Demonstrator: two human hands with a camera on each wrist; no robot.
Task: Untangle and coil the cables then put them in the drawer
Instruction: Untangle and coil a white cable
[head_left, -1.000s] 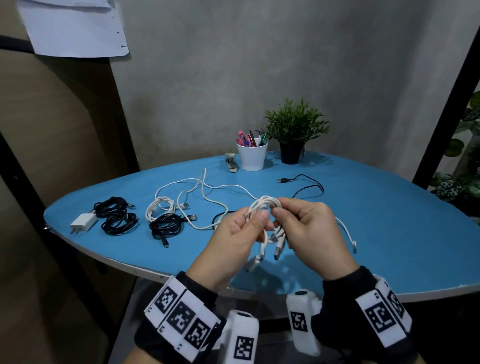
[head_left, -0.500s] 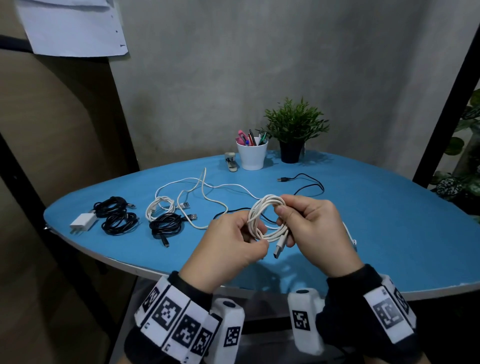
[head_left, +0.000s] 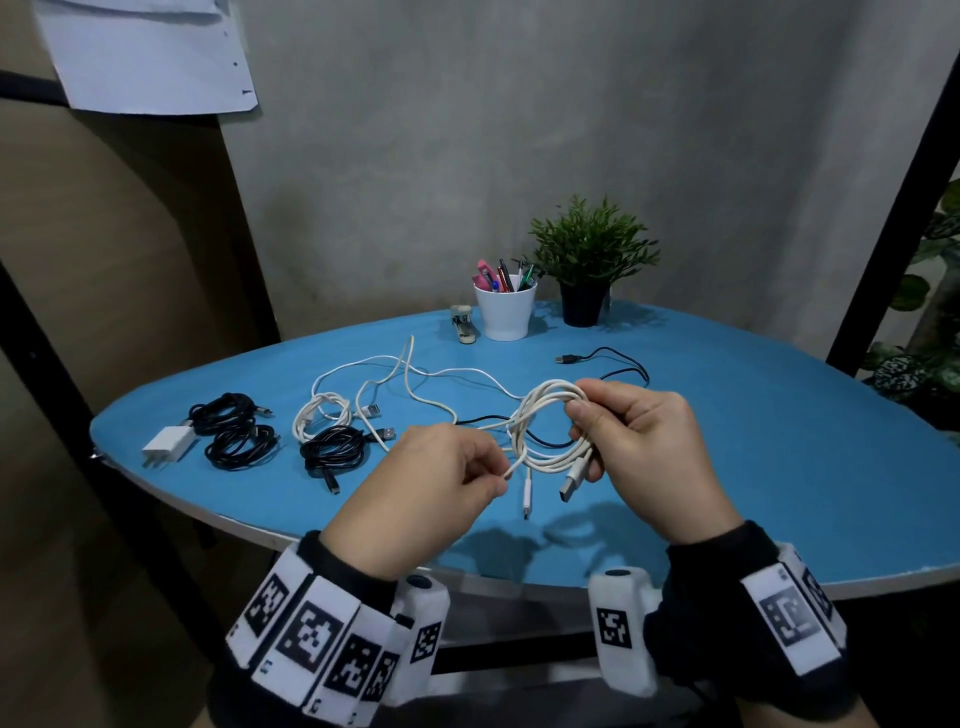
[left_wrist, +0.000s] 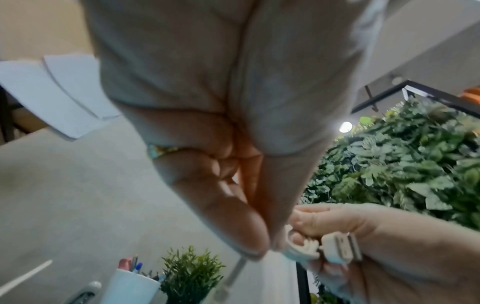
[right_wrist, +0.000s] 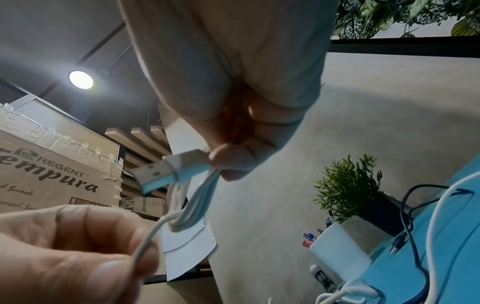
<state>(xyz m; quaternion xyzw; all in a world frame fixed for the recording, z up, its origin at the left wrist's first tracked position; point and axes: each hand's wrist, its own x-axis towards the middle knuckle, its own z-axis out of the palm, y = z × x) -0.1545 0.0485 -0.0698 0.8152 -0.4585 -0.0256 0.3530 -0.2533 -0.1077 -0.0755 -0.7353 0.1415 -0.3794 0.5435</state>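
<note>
Head view: right hand (head_left: 644, 447) grips the coiled white rubbery cable (head_left: 545, 431) above the table's six o'clock edge; left hand (head_left: 441, 478) pinches its tail. Light, floppy, probably springy; hold bundled loops.

The left hand (left_wrist: 221, 144) fills most of the view, its thumb and forefinger (left_wrist: 233, 226) pressed together on a thin white cable (left_wrist: 233, 273) that hangs down from the fingertips. Just right of those fingertips, the right hand (left_wrist: 389, 246) holds a loop of white cable and a white plug (left_wrist: 340, 248) against its fingers. Below the fingers stand a small green plant (left_wrist: 191, 273) and a white cup (left_wrist: 130, 288) of pens; both are blurred.
</note>
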